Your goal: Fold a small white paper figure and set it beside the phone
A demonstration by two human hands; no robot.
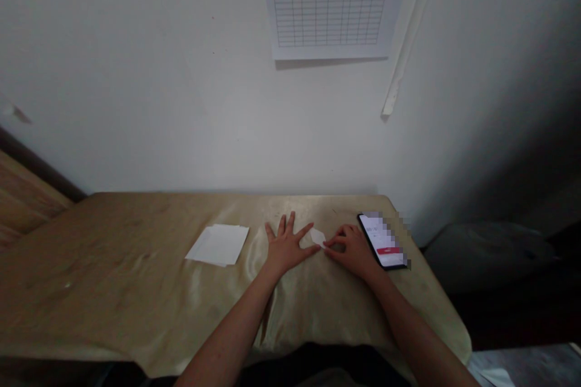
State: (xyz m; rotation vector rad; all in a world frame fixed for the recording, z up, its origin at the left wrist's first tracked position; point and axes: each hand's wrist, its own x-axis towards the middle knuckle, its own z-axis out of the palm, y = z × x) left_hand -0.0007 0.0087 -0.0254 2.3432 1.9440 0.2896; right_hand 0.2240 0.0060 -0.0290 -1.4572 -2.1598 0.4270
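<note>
A small folded white paper (318, 236) lies on the tan cloth-covered table (113, 266). My left hand (287, 245) rests flat on the cloth with fingers spread, its thumb and forefinger touching the paper's left side. My right hand (351, 249) is curled, its fingertips pinching or pressing the paper's right edge. A stack of white paper sheets (218, 244) lies to the left of my left hand.
A phone (382, 240) with a lit screen lies just right of my right hand, near the table's right edge. A gridded chart (330, 3) hangs on the white wall behind. A dark seat (490, 254) stands to the right of the table.
</note>
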